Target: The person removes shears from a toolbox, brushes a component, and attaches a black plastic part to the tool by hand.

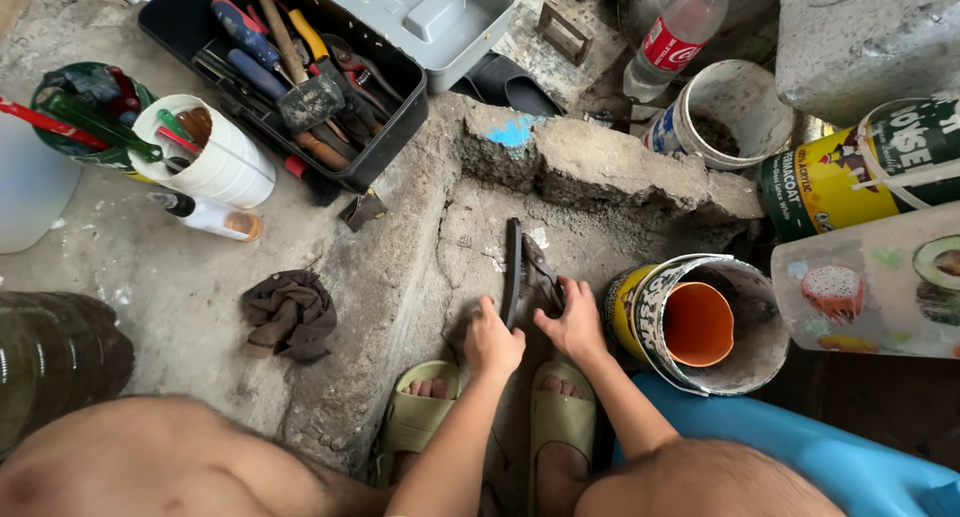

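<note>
Hands meet low on the broken grey concrete floor [400, 267], just ahead of two pale green rubber sandals [560, 407]: the left hand [492, 342] is closed in a fist round the lower end of a long, dark, flat metal tool [512, 267] that stands on edge, and the right hand [575, 322] is closed on a second dark metal piece [543, 272] leaning against the first, fingers curled over its lower end. Both grips are tight and narrow, with nothing else in them; what the two pieces are exactly, I cannot tell. To handle them well, I judge that the left fist should keep the long tool steady and upright while the right works its piece close against it, with fingertips clear of the spot where the metals meet. Just beside the right hand lies a tipped white plastic bucket with a yellow band [745, 347], an orange plastic cup [697, 323] nested in its mouth; it crowds the right elbow's swing. Beyond the tools rises a crumbling concrete ledge with a blue paint mark [600, 162], which limits forward reach. A crumpled brown rag [290, 314] lies to the left, well apart. Farther off stand an open black toolbox with a grey lid [175, 12], holding a hammer and pliers, a white cup of tools [225, 162], a clear plastic bottle with a red label [672, 42] and a dirty white bucket [735, 112].
</note>
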